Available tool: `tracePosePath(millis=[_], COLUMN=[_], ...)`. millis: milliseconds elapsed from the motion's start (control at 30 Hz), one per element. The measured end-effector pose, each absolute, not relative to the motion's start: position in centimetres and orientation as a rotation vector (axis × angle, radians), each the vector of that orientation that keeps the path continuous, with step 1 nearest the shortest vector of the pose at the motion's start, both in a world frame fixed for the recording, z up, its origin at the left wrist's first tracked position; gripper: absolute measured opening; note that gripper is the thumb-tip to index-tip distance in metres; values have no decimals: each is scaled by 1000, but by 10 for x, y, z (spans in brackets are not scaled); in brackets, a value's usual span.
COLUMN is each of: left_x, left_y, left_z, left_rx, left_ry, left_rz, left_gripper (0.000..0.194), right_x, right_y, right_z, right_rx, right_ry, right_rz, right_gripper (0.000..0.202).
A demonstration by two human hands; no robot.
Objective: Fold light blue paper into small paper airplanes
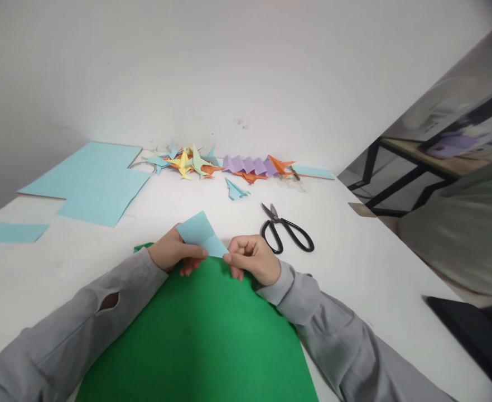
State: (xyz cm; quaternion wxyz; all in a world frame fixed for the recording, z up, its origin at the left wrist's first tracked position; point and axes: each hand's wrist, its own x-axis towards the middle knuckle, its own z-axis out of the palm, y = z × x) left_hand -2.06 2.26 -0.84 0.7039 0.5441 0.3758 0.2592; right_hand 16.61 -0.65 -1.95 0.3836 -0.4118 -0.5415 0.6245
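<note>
A small folded sheet of light blue paper [199, 229] is held up between my two hands, above a green apron [199, 335]. My left hand [177, 251] grips its left side, thumb lying across the front. At the lower right corner, my right hand [254, 257] pinches the paper's tip between thumb and fingers. A crease runs across the paper near its lower part. Just beyond my right hand, black-handled scissors [276, 220] lie on the white table with the blades partly apart.
Larger light blue sheets [99, 178] lie at the back left, and a blue strip [14, 233] at the left edge. Folded paper cranes [187, 162], a purple pleated paper [248, 165] and a small blue folded piece [236, 190] sit along the wall. A dark object [472, 335] stands at the right.
</note>
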Motion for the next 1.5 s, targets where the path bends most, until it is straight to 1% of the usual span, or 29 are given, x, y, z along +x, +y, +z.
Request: tracePosePath(millis=[367,533,733,900,1033,1233,1500], left_x=[-21,-21,-19,-19,-16,-15,-18], left_y=[23,22,23,22,18,18,21], left_z=[-8,-8,-8,-5,-1,0,-2], left_rx=[1193,1130,1135,1356,1492,1415,1317], left_ry=[827,859,860,847,865,874,789], left_rz=[573,618,632,549,454,492,503], left_gripper=[15,18,16,18,17,10,13], right_x=[167,168,165,159,159,164,165], right_y=[-6,-3,-3,-7,-7,-5,-3], right_z=[-19,-25,-27,-18,-18,-21,-23], right_rx=[-988,-914,-966,-1057,-1059,-1031,-1003], right_ry=[-1453,-1386,-1388,-1528,-1609,-1477,-1347], right_rz=[1572,1534,1453,1534,1550,1576,1629], right_gripper=[33,40,44,31,28,24,23])
